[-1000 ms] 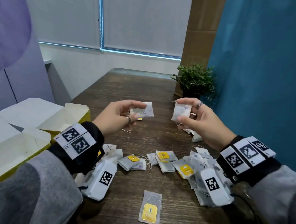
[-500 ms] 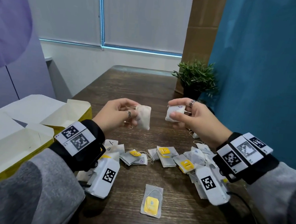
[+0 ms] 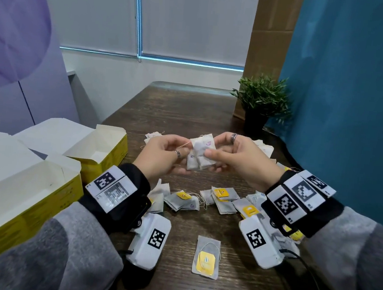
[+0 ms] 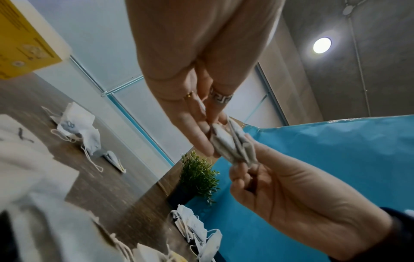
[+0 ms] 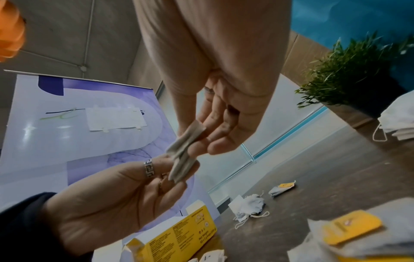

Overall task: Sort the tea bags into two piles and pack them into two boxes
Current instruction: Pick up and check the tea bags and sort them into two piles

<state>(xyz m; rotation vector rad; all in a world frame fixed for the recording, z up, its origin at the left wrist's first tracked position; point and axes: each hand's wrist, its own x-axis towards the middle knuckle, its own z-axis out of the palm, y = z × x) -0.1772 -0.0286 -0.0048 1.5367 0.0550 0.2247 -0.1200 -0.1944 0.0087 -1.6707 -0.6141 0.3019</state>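
Observation:
Above the table's middle, two white tea bags (image 3: 200, 154) with purple marks are pressed together between my hands. My left hand (image 3: 173, 153) pinches their left side, and my right hand (image 3: 217, 154) pinches the right side. The wrist views show the same stack of tea bags (image 4: 233, 141) (image 5: 184, 154) edge-on between the fingertips of both hands. Several yellow-tagged tea bags (image 3: 221, 196) lie scattered on the wooden table (image 3: 189, 111), one yellow-tagged bag (image 3: 207, 256) nearest me. Small piles of white tea bags lie at the far left (image 3: 153, 135) and far right (image 3: 263, 147). Two open yellow boxes (image 3: 105, 150) (image 3: 22, 198) stand at the left.
A potted plant (image 3: 261, 105) stands at the table's far right corner, against a blue partition (image 3: 357, 91). A cardboard column (image 3: 268, 34) rises behind it. A purple banner (image 3: 13, 31) stands at the left.
My hands, each holding one white tea bag apart, have come together, so the two bags now lie stacked between them.

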